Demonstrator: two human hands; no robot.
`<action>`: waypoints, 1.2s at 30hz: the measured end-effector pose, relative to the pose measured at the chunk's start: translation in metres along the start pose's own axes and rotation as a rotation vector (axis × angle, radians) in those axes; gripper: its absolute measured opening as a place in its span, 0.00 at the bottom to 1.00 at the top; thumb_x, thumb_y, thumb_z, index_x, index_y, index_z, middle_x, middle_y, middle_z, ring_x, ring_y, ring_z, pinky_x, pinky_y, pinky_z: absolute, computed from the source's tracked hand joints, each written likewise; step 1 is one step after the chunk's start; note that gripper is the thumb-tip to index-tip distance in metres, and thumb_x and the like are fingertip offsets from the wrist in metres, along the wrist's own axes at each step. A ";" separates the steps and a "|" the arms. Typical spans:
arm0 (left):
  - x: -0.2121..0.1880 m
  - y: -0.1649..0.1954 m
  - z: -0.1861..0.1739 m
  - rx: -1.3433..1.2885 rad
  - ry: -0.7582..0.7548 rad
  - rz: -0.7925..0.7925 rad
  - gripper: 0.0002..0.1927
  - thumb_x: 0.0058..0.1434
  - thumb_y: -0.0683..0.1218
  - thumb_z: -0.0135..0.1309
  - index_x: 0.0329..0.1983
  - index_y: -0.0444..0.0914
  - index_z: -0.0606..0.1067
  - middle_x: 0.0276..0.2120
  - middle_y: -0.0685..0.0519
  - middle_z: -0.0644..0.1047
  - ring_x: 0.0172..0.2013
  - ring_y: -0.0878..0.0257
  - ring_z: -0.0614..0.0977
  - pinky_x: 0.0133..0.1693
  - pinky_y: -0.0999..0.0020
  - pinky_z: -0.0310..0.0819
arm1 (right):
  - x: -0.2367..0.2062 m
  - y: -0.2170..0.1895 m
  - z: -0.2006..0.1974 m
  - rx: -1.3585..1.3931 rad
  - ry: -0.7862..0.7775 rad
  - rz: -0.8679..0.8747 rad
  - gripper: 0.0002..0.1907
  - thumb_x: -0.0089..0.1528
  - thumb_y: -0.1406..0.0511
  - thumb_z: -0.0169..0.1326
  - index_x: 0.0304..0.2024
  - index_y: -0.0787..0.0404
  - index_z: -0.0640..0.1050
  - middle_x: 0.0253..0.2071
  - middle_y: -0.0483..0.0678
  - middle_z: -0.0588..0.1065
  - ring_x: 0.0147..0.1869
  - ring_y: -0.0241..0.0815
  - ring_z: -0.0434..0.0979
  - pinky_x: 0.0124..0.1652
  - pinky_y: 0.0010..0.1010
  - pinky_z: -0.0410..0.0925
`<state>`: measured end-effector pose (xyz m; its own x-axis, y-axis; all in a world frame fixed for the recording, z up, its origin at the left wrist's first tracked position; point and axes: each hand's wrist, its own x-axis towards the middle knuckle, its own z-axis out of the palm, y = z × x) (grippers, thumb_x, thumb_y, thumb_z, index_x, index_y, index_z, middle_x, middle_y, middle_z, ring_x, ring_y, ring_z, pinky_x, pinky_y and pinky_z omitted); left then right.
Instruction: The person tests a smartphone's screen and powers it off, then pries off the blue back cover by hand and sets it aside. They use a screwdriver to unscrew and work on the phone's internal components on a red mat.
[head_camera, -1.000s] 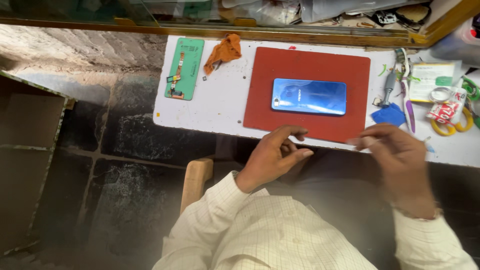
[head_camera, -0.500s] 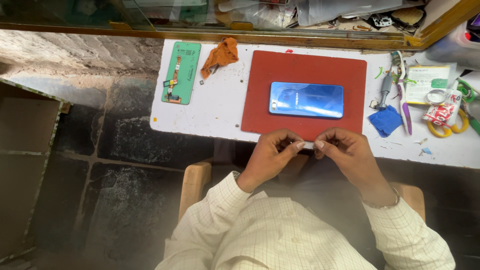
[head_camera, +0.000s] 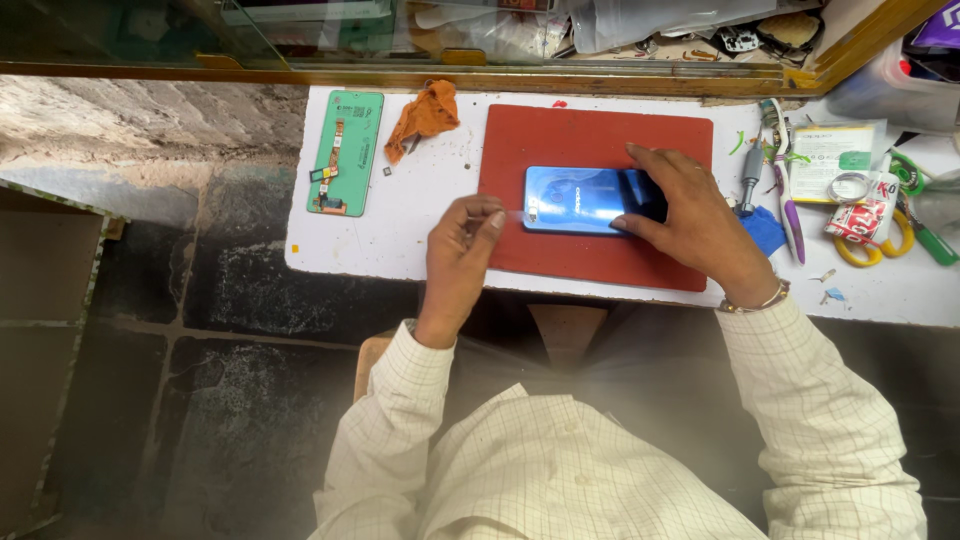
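Observation:
A blue phone (head_camera: 580, 200) lies back-up on a red mat (head_camera: 600, 140) on the white table (head_camera: 430, 240). My right hand (head_camera: 690, 215) rests over the phone's right end, fingers spread, and holds it down. At the phone's left edge is my left hand (head_camera: 460, 250), its thumb and fingers pinched on a small pale piece that points at that edge. What the piece is cannot be made out.
A green phone part (head_camera: 345, 150) and an orange cloth (head_camera: 425, 115) lie left of the mat. At the right lie a screwdriver (head_camera: 750, 175), a purple tool (head_camera: 785, 200), a blue cloth (head_camera: 768, 232) and yellow-handled scissors (head_camera: 870, 245). A glass-fronted cabinet (head_camera: 400, 30) runs along the back.
Both hands were together near the table's front edge, on a small pale piece. Now the right hand is up on the phone and the left hand is at the phone's left edge.

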<state>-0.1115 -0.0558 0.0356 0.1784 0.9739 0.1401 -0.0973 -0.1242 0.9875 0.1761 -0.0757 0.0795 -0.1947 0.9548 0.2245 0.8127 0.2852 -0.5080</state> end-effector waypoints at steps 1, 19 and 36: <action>0.004 0.001 -0.002 0.010 -0.006 -0.008 0.09 0.70 0.41 0.55 0.50 0.34 0.76 0.45 0.52 0.78 0.43 0.69 0.77 0.47 0.74 0.73 | 0.001 0.000 -0.001 0.058 -0.048 0.072 0.44 0.54 0.60 0.69 0.70 0.62 0.66 0.52 0.57 0.72 0.54 0.56 0.72 0.55 0.43 0.68; 0.038 -0.015 0.026 -0.048 -0.227 -0.117 0.15 0.65 0.41 0.59 0.53 0.31 0.75 0.65 0.43 0.71 0.50 0.62 0.78 0.53 0.67 0.77 | -0.017 -0.005 0.011 -0.028 0.015 0.151 0.45 0.39 0.55 0.76 0.55 0.63 0.74 0.56 0.56 0.71 0.60 0.59 0.69 0.58 0.51 0.62; 0.019 0.001 0.005 0.000 -0.432 0.019 0.10 0.59 0.38 0.64 0.43 0.33 0.83 0.57 0.44 0.79 0.53 0.57 0.83 0.52 0.67 0.84 | -0.044 -0.028 0.023 0.047 0.429 -0.153 0.20 0.56 0.74 0.69 0.48 0.63 0.78 0.44 0.50 0.77 0.46 0.50 0.73 0.44 0.37 0.68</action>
<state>-0.1036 -0.0382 0.0392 0.5704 0.8023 0.1761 -0.1049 -0.1415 0.9844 0.1496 -0.1235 0.0650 -0.0577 0.7830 0.6193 0.7645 0.4336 -0.4770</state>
